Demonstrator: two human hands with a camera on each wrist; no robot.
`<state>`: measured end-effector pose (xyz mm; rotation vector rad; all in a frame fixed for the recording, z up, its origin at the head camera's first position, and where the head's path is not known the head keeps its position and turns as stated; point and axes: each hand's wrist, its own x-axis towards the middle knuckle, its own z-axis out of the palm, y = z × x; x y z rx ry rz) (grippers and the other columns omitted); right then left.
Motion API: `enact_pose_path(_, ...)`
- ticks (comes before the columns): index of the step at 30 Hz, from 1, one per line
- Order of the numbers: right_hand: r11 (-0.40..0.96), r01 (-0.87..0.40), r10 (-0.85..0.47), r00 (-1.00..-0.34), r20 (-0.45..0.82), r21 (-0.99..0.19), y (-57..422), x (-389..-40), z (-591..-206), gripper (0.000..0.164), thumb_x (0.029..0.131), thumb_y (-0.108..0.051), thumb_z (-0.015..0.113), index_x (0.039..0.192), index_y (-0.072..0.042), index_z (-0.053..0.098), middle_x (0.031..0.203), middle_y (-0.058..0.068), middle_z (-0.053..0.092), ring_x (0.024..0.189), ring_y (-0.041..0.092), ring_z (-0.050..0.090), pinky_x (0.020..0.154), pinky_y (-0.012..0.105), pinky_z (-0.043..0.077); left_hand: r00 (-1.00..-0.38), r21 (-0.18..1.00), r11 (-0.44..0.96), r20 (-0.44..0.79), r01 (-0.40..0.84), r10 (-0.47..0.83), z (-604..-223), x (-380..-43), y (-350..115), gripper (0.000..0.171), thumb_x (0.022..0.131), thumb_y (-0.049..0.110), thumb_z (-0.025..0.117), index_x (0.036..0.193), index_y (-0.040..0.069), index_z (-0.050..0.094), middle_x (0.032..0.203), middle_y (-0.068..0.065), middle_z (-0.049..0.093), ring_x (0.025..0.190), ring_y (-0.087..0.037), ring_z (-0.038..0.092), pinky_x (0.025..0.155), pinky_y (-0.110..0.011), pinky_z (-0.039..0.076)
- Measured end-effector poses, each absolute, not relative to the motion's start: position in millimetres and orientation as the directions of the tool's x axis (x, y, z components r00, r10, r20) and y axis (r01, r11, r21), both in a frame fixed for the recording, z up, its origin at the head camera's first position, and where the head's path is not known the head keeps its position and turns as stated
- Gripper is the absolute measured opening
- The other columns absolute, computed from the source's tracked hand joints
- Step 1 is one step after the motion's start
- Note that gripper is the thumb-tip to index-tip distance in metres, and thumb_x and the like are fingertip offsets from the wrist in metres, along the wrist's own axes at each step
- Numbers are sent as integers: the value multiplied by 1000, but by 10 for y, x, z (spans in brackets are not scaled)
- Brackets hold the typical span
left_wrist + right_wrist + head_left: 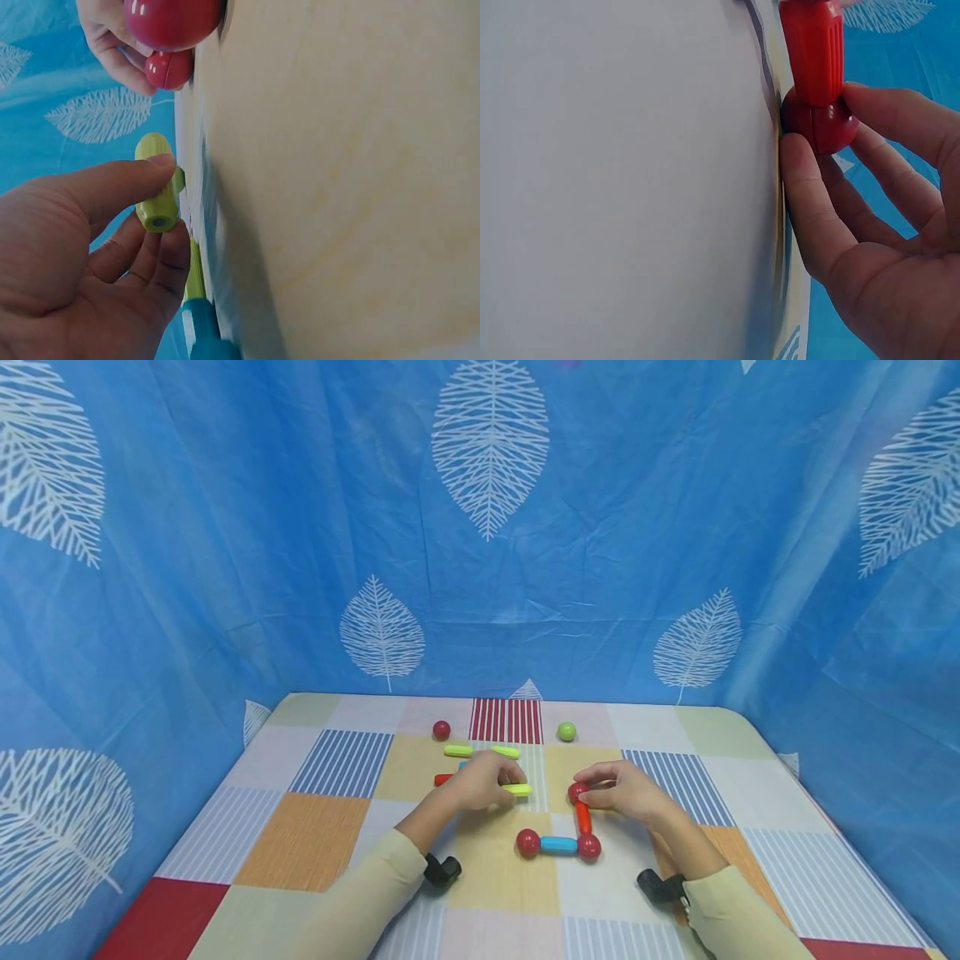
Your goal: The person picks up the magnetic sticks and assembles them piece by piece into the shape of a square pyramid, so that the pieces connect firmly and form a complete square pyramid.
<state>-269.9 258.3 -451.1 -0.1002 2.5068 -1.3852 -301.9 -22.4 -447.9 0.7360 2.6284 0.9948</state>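
A short yellow-green rod (155,191) is pinched between the thumb and fingers of my left hand (486,781), just above the cloth. My right hand (622,789) grips a dark red ball (821,127) at the far end of a red rod (583,817). That rod's near end joins a second red ball (588,847). From there a blue rod (558,845) runs left to a third red ball (528,843), so the joined pieces form an L on the table.
Behind my left hand lie two yellow-green rods (458,750), with a red rod (443,779) and a blue piece (462,766) partly hidden by it. Farther back sit a loose red ball (441,730) and a green ball (567,731). A blue leaf-patterned curtain (487,610) encloses the checked tabletop (300,839).
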Motion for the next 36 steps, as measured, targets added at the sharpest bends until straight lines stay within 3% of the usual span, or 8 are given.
enact_pose_path(9,534,89,-180,-959,-217,-840,2596,-2701,-4515,34,88,-16,80,121,-8,74,118,8,72,101,23,63,85,34,60,-815,708,577,-2,408,579,-4531,-3085,-26,24,85,8,83,107,17,80,97,8,76,87,-5,64,81,-22,55)
enact_pose_path(23,492,160,-135,-957,-256,-856,2560,-2697,-4486,31,88,-12,80,118,-6,75,115,9,74,98,22,66,87,33,62,-804,698,600,-59,390,591,-4526,-3106,215,20,87,8,81,103,19,80,94,10,75,87,-5,63,85,-24,56)
enact_pose_path(36,506,153,-131,-959,-251,-849,2567,-2680,-4478,31,87,-13,81,117,-7,76,115,8,73,100,23,65,86,33,61,-783,699,582,-51,415,620,-4556,-3128,317,22,85,6,83,104,17,80,91,9,73,84,-5,61,78,-19,54)
